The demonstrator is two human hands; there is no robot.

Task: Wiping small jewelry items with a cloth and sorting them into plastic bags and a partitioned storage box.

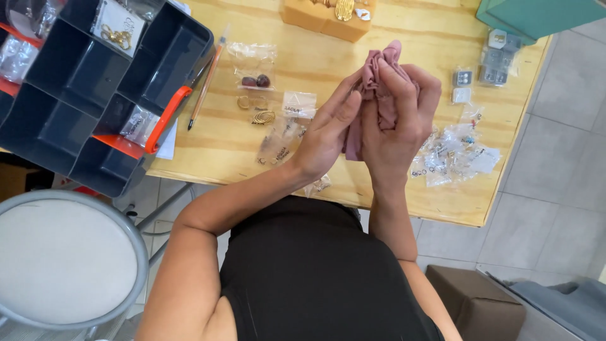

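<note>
Both my hands are raised over the wooden table (391, 38), pressed together around a bunched dusty-pink cloth (380, 95). My left hand (328, 129) cups the cloth from the left with its fingers against the fabric. My right hand (401, 120) wraps over the cloth from the right, fingers curled on top. A fold of cloth sticks up above the fingers. Whatever may lie inside the cloth is hidden.
Small clear bags of jewellery (451, 155) lie right of my hands, more bags and gold rings (262, 117) to the left. A dark compartment organiser with orange latches (95, 88) overhangs the table's left edge. A pencil (203, 88), a tan block (328, 19), a teal box (536, 16), a round stool (63, 262).
</note>
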